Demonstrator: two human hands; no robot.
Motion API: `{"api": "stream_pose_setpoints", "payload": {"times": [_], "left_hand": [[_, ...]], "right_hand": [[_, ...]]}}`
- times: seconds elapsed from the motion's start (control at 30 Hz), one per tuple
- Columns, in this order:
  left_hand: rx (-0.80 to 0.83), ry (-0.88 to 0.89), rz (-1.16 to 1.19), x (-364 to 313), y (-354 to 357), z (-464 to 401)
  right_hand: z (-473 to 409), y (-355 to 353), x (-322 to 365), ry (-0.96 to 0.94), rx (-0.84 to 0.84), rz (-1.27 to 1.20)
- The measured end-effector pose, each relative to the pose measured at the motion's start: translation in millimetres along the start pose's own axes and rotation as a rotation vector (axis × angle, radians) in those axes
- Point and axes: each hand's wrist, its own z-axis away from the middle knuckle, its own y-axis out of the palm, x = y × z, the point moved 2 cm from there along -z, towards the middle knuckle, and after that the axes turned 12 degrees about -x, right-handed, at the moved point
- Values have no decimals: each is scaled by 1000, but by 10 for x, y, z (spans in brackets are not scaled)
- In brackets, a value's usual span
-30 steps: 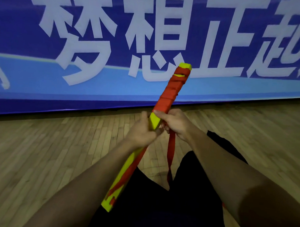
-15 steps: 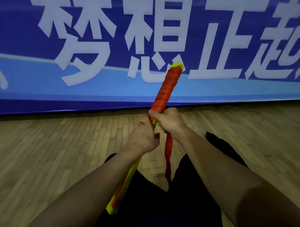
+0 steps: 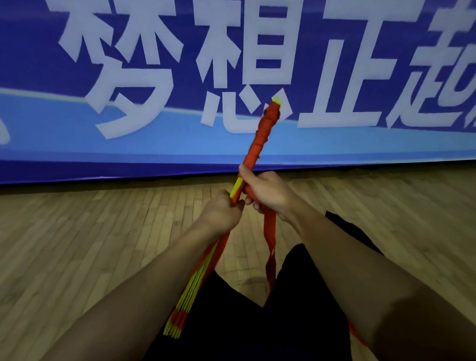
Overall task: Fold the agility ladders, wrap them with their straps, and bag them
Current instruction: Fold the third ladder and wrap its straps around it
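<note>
The folded agility ladder [image 3: 192, 284] is a bundle of yellow rungs held slanting up and away from me, edge-on to the camera. Its far half carries tight turns of the red strap [image 3: 261, 135]; only a yellow tip shows beyond them. My left hand [image 3: 221, 213] grips the bundle at its middle. Just above it, my right hand [image 3: 269, 192] holds the strap against the bundle. The strap's loose tail [image 3: 270, 251] hangs down from that hand between my knees.
I sit on a wooden plank floor [image 3: 81, 242] with my legs in dark trousers [image 3: 253, 334] below the bundle. A large blue banner [image 3: 179, 140] with white characters stands close ahead along the floor.
The bundle has rolled about its length, from showing its flat yellow face to showing its thin edge. The red wrap has crept down toward my hands. Both hands stayed at the middle.
</note>
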Motion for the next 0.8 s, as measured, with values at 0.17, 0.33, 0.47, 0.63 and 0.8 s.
{"api": "stream_pose_setpoints", "payload": {"times": [0.17,0.33,0.47,0.63,0.8], "left_hand": [[27,295,-362,-92,0,142],[650,-182,640,30,-210,197],[390,-167,506,55,-120,125],[-40,174,-432,-110,-38,94],[132,278,-324,-132,-142,102]], "right_hand": [[-17,-21,-137,23,-41,-73],[37,-87,-170,54,196,-399],[13,-48,-129,50,134,-163],[21,130,-84,95,3,-89],[-17,51,-227,192,-32,-283]]}}
